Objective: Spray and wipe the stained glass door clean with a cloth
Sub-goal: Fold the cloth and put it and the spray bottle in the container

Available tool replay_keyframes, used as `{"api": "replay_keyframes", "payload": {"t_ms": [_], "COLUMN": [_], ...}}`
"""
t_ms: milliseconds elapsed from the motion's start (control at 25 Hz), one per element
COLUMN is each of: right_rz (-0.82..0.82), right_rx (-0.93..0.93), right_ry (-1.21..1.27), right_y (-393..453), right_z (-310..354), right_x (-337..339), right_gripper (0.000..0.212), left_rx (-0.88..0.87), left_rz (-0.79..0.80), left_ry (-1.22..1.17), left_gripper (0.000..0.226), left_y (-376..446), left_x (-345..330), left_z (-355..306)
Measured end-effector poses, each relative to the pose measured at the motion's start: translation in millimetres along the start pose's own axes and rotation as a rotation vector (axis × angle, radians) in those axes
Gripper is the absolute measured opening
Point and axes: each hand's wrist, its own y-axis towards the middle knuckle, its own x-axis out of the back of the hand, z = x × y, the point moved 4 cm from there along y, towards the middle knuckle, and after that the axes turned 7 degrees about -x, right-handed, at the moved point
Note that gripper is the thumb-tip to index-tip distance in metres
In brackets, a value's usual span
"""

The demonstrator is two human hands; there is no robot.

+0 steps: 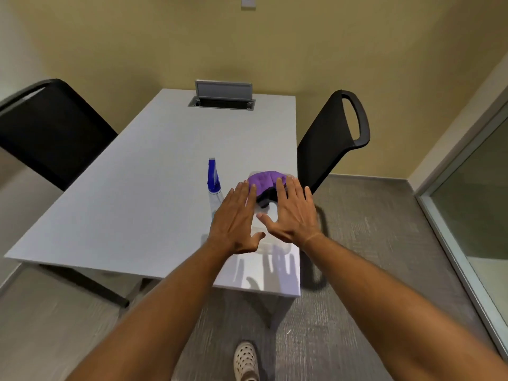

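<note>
Right at the bottom, around 6 o'clock, a pale clog-style shoe (245,360) stands on the grey carpet (371,257). Both forearms reach up from the lower corners toward the middle.

The left hand (236,220) is flat, fingers straight and together, palm down, holding nothing. The right hand (292,213) is the same: fingers spread a little, thumb out to its left, nothing gripped. Both hover over the near right part of the light grey bench (137,188), and their shadows show on the bench edge just below. Can't tell if either actually touches the surface.

Just past the fingertips, at about 12 o'clock from the hands, sits the purple cloth (265,180), bunched up with a dark underside. The fingertips of both hands overlap it in view, but I can't say they're touching it. There's something clear and plastic-looking under the hands and cloth, too faint to make out.

At 10 o'clock from the left hand lies the spray bottle (214,185), clear body with blue head, partly hidden behind that hand.

Further out: one black chair (330,138) at 2 o'clock, another black chair (52,127) at 9 to 10 o'clock. At the far end of the bench, 12 o'clock, a grey cable box (222,94) stands open. The glass door (478,193) is at 3 o'clock, well apart from the cloth and bottle.
</note>
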Motion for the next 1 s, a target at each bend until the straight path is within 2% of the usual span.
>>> {"api": "replay_keyframes", "payload": {"t_ms": [160, 520, 640, 760, 840, 1000], "right_rz": [0.001, 0.068, 0.126, 0.182, 0.202, 0.15], "right_rx": [0.037, 0.036, -0.037, -0.2, -0.293, -0.481], "right_ry": [0.035, 0.154, 0.245, 0.364, 0.425, 0.486], "right_y": [-19.0, -23.6, -12.5, -0.3, 7.0, 16.0], "right_z": [21.6, 74.7, 96.7, 117.8, 129.8, 140.2], "right_x": [-2.4, -25.5, -42.4, -60.0, -72.2, -87.0], "right_gripper": [0.098, 0.098, 0.093, 0.085, 0.083, 0.076], "left_rx": [0.01, 0.095, 0.126, 0.203, 0.229, 0.178], "left_rz": [0.0, -0.113, -0.169, -0.185, -0.116, 0.106], "left_ry": [0.027, -0.206, -0.281, -0.406, -0.494, -0.61], "left_gripper": [0.098, 0.07, 0.058, 0.046, 0.045, 0.058], "left_y": [-34.2, -72.4, -68.3, -55.7, -40.2, -1.9], "left_x": [1.0, 12.3, 12.4, 2.5, -9.0, -33.4], "left_z": [3.3, 74.8, 103.9, 137.8, 154.7, 167.9]}}
